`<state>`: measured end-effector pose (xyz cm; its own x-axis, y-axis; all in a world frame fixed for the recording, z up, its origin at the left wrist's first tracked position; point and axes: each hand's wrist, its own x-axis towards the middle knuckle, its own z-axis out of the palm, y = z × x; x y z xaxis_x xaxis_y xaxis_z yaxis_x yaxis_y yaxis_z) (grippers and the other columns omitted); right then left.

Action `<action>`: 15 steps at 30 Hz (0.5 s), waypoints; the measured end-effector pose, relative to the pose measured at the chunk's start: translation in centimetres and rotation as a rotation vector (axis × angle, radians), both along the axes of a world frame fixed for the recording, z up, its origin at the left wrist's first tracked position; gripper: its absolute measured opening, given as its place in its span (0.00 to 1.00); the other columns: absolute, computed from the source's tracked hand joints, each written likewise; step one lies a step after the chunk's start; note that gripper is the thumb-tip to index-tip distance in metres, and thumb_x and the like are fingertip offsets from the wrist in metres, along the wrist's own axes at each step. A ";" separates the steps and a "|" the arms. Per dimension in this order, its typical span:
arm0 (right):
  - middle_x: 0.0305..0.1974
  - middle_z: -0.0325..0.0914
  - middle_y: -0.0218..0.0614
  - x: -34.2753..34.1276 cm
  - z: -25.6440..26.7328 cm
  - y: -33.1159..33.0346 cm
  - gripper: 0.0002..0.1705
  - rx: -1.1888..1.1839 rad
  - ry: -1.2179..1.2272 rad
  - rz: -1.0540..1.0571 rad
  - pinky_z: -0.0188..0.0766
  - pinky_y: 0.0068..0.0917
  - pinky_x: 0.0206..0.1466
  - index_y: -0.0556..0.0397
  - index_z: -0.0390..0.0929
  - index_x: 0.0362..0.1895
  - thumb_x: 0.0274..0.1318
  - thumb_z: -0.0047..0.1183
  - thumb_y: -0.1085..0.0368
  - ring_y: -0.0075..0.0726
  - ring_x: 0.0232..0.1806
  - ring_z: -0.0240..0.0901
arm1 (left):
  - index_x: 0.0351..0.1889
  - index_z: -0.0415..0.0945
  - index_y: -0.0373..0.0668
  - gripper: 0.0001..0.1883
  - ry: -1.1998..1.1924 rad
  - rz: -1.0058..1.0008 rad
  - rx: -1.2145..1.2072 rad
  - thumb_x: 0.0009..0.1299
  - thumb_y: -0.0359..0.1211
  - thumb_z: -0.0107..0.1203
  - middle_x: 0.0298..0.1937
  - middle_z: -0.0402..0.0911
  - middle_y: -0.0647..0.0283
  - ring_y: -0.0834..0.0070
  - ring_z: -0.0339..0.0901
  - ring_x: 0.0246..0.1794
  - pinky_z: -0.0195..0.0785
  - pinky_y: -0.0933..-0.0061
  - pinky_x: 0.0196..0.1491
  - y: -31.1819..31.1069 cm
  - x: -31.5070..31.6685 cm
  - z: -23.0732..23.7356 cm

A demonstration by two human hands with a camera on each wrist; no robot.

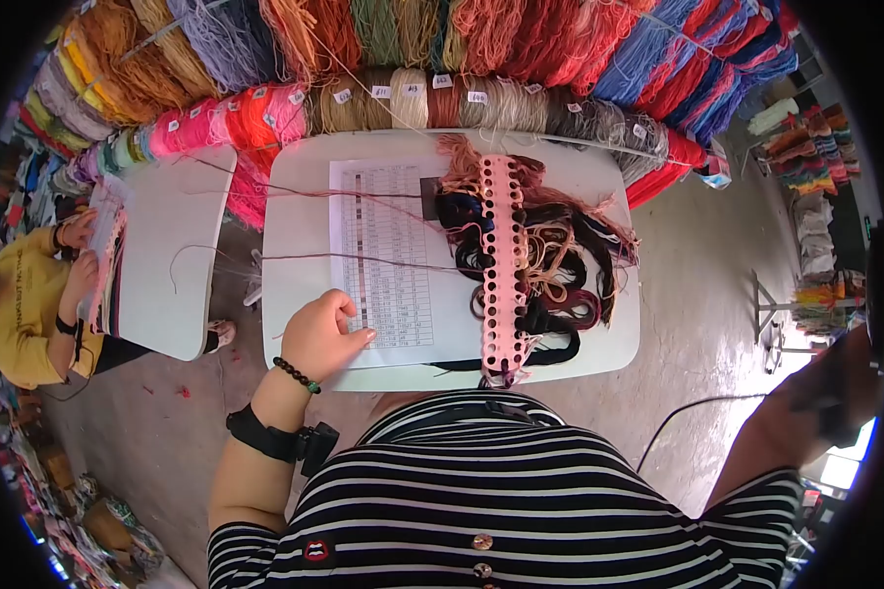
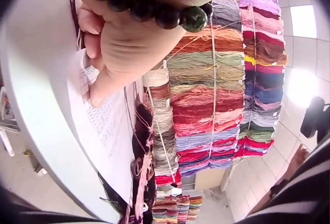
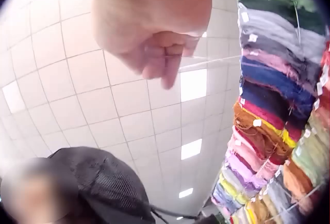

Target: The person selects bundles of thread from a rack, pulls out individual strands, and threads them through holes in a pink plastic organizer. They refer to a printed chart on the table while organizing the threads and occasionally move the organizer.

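Note:
In the head view my left hand (image 1: 326,332) rests at the left edge of a printed chart (image 1: 398,294), its thumb extended on the paper and its fingers loosely bent. The left wrist view shows the thumb (image 2: 99,87) on the printed rows. To the right of the chart lies a pink strip with holes (image 1: 502,255), with dark, brown and pink threads (image 1: 560,250) looped through it. Raised high, my right hand (image 3: 154,48) pinches a thin pale thread (image 3: 209,63) that runs toward the hanging yarn; the head view shows only that arm, at the right edge.
Hanks of coloured yarn (image 1: 491,39) hang behind the white table (image 1: 609,344), with tagged bundles (image 1: 413,98) below them. Long loose threads (image 1: 363,259) cross the chart leftward. At left, a person in a yellow shirt (image 1: 34,285) works at another white table (image 1: 182,255).

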<state>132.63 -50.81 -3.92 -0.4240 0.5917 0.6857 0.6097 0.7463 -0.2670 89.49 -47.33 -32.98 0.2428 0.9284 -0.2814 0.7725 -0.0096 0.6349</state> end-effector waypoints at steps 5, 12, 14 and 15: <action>0.23 0.68 0.28 2.2 -17.2 -6.2 0.05 -1.146 0.346 -0.509 0.61 0.20 0.27 0.58 0.74 0.29 0.57 0.51 0.70 0.22 0.23 0.65 | 0.35 0.73 0.38 0.15 -0.166 0.007 -0.051 0.57 0.35 0.65 0.19 0.74 0.64 0.72 0.72 0.20 0.64 0.71 0.27 0.4 -1.3 -1.6; 0.37 0.82 0.35 26.8 -28.1 -25.5 0.17 -0.343 0.417 -1.535 0.70 0.24 0.43 0.60 0.82 0.45 0.61 0.52 0.60 0.29 0.35 0.74 | 0.35 0.73 0.37 0.11 -0.210 -0.004 -0.084 0.61 0.34 0.60 0.19 0.74 0.64 0.74 0.72 0.19 0.63 0.73 0.27 0.9 -1.8 -2.4; 0.42 0.83 0.38 22.0 -21.4 -23.4 0.20 -0.213 0.408 -1.728 0.72 0.26 0.48 0.62 0.81 0.49 0.63 0.51 0.58 0.31 0.40 0.78 | 0.34 0.74 0.37 0.10 -0.192 -0.009 -0.056 0.61 0.33 0.59 0.19 0.74 0.64 0.74 0.72 0.19 0.63 0.73 0.27 0.9 -1.5 -2.0; 0.46 0.82 0.41 19.4 -19.5 -21.5 0.20 -0.166 0.618 -1.609 0.71 0.27 0.52 0.63 0.79 0.51 0.63 0.52 0.59 0.33 0.46 0.78 | 0.34 0.74 0.37 0.09 -0.184 -0.009 -0.042 0.62 0.33 0.59 0.19 0.74 0.64 0.74 0.72 0.19 0.63 0.73 0.26 0.8 -1.3 -1.8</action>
<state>152.06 -72.29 -23.46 0.8951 0.1995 0.3987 0.4419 -0.5150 -0.7345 88.19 -46.57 -34.83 0.3022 0.9142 -0.2701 0.6434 0.0135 0.7654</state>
